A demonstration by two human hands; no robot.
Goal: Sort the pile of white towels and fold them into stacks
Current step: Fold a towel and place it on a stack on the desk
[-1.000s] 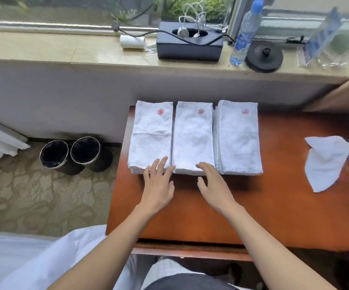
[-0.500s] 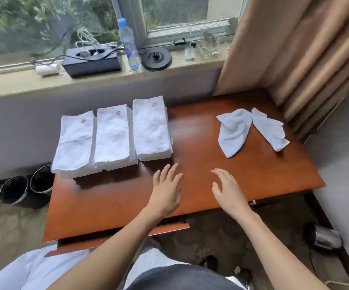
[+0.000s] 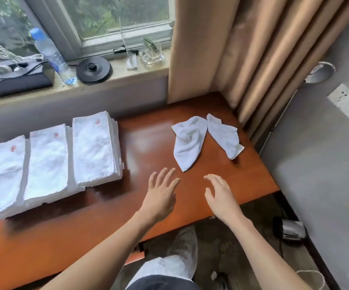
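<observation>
Stacks of folded white terry towels number three on the reddish-brown wooden table (image 3: 146,141). We count a left stack (image 3: 1,174), a middle stack (image 3: 46,162) and a right stack (image 3: 95,147), packed side by side. Each has its long axis running from the near edge toward the window wall, with a small red emblem at its far end. Two crumpled white towels lie well apart from them, further right. The left loose towel (image 3: 188,141) tapers to a tip that points toward the near edge, just beyond our left hand (image 3: 162,193). The right loose towel (image 3: 224,136) slants toward the table's right edge, and the two far ends nearly meet, like an upturned V. Our left hand has its fingers straight and spread, our right hand (image 3: 220,197) has them loosely extended, and both hold nothing. Whether they touch the wood we cannot tell. A wide band of bare wood separates the right stack from the loose towels, and another strip runs along the near edge in front of the stacks. One beige pleated curtain (image 3: 253,49) hangs at the table's far right corner, close behind the loose pair. On the pale stone windowsill (image 3: 127,74) we count one clear plastic water bottle (image 3: 52,56), one round black kettle base (image 3: 94,70) and one black box (image 3: 14,78).
</observation>
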